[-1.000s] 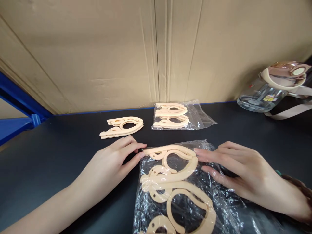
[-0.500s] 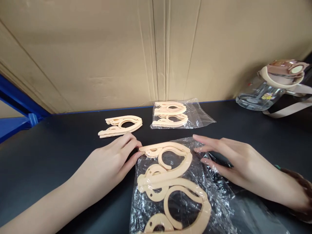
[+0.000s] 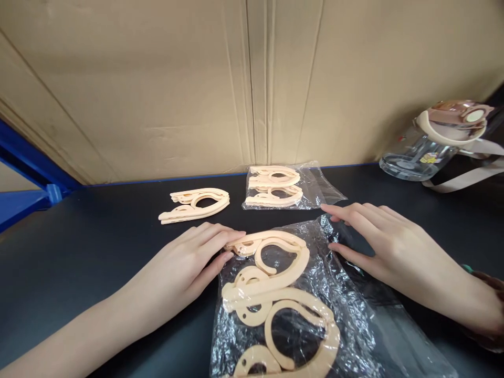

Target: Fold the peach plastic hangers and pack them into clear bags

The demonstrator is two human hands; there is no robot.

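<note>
Two cream folding hangers lie one nearer than the other inside a clear plastic bag in front of me. At the upper left of the bag, my left hand has its thumb and fingers closed around the end of the farther hanger, through the film. My right hand is at the bag's far right side, thumb and forefinger apart, its fingertips by the crinkled film. Whether those tips touch the film I cannot tell. The nearer hanger is cut off by the lower edge of the view.
A loose folded hanger lies beyond my left hand. Beside it rests another clear bag with folded hangers. A transparent bottle with a strap stands at the right back. Cardboard walls the black table's far side.
My right hand has moved slightly away from me, its forefinger rising toward the farther bag. My left fingers have slid a little right over the hanger's end. The bag has barely shifted.
</note>
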